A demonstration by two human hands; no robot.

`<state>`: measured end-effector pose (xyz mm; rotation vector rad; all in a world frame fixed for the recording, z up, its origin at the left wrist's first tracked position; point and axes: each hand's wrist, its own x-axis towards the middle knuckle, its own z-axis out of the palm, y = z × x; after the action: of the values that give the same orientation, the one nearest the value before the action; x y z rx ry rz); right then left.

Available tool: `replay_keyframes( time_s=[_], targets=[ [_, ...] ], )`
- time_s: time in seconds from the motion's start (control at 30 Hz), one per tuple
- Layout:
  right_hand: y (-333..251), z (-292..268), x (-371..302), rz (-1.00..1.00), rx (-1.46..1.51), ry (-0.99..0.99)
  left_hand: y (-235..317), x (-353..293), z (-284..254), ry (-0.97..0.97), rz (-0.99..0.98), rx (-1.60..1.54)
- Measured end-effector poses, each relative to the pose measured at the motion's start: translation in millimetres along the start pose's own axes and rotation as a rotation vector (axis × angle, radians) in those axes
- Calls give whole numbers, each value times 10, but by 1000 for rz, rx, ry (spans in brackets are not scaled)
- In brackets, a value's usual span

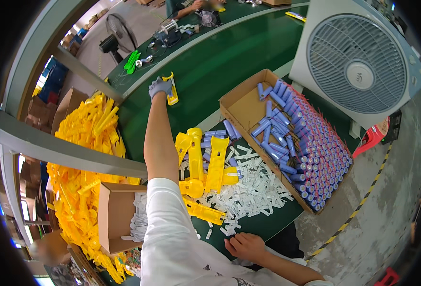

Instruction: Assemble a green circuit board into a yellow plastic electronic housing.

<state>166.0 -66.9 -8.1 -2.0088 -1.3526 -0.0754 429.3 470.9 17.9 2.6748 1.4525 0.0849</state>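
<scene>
A factory (green conveyor [239,57], hazard-striped floor [386,200]).

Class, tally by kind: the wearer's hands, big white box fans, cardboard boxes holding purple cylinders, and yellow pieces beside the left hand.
Left hand and right hand: 2
White box fan: 1
Cardboard box holding purple cylinders: 1
Yellow piece beside left hand: 1
Total: 5

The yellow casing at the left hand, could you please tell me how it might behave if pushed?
The yellow casing has a crisp outline, so it is probably stiff; its long, flattish shape may slide rather than roll.
</scene>
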Motion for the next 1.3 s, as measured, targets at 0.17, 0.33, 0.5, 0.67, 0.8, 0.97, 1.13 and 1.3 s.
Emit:
replay_keyframes(
  time_s=[0.17, 0.33, 0.5, 0.67, 0.8, 0.97, 1.13, 1.3],
  targets=[
    [-1, 75, -16, -35, 1, -4, -264, -134, -290, 15, -49, 38],
    [30, 156, -25, -59, 30, 155, 30, -878, -1062, -106, 261, 73],
    [47, 141, -40, -55, 102, 141, 7, -2173, -1004, -528, 411, 174],
    [-40, 241, -59, -117, 138, 195, -545, -2721, -783, -207, 444, 221],
    [40, 84, -161, 15, 349, 205, -321, -3328, -1229, 538, 420, -148],
    [-56, -231, -10, 260, 865, 504, -288, -4923, -1129, 615, 480, -1312],
    [-92, -118, -279, 77, 1184, 57, -387, -5959, -358, 597, -20, -1775],
    [-182, 222, -767, 406, 1033, -115, -651, -6494, 250, 327, -283, -1987]
  ],
)
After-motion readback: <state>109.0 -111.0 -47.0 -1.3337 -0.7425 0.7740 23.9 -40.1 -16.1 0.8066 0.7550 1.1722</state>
